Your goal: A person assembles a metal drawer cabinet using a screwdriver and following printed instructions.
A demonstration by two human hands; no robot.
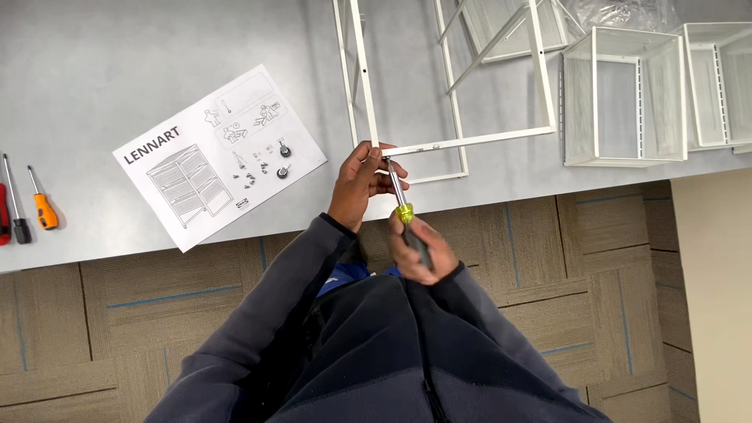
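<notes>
My left hand (359, 184) grips the near corner of a white metal frame (470, 141) lying on the grey table (102, 63). My right hand (421, 249) is closed around the dark handle of a screwdriver (399, 197) with a yellow-green collar. Its shaft slants up to the frame corner, where the tip meets the frame beside my left fingers.
An instruction sheet (219, 157) lies left of my hands. At the table's left edge sit an orange screwdriver (42, 205), a black one (16, 207) and a red handle (3, 215). White mesh drawers (623, 98) stand at the right. Carpet tiles (564, 258) lie below.
</notes>
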